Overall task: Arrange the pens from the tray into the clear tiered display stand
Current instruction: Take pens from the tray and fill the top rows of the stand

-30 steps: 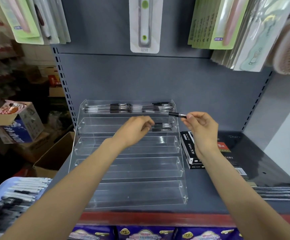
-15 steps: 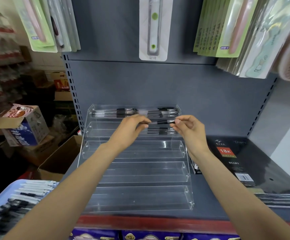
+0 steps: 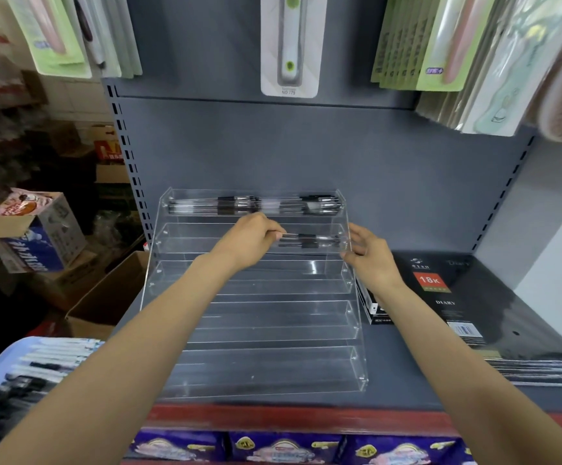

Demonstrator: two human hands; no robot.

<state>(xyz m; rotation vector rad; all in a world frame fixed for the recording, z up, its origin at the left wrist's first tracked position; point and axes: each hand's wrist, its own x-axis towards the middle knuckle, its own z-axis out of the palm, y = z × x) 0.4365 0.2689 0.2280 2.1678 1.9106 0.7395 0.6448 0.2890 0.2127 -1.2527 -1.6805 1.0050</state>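
Note:
The clear tiered display stand (image 3: 256,323) stands on the grey shelf in front of me. Its top tier holds several black-and-clear pens (image 3: 256,204). A few more pens (image 3: 310,241) lie at the right of the second tier. My left hand (image 3: 249,239) pinches the left tip of the uppermost pen there, level with that tier. My right hand (image 3: 368,255) is at the tier's right end, fingers apart against the stand's side wall, holding nothing that I can see. The blue tray (image 3: 1,360), with several pens in it, is at the lower left.
A black diary box (image 3: 440,290) lies just right of the stand, with flat stacked packs (image 3: 534,370) nearer me. Packaged goods (image 3: 288,45) hang above. Cardboard boxes (image 3: 34,233) sit on the floor at the left. The shelf has a red front edge (image 3: 289,416).
The pen held between both hands above the second tier has come down into that tier. My right hand has let go of its cap end and now rests at the stand's right wall.

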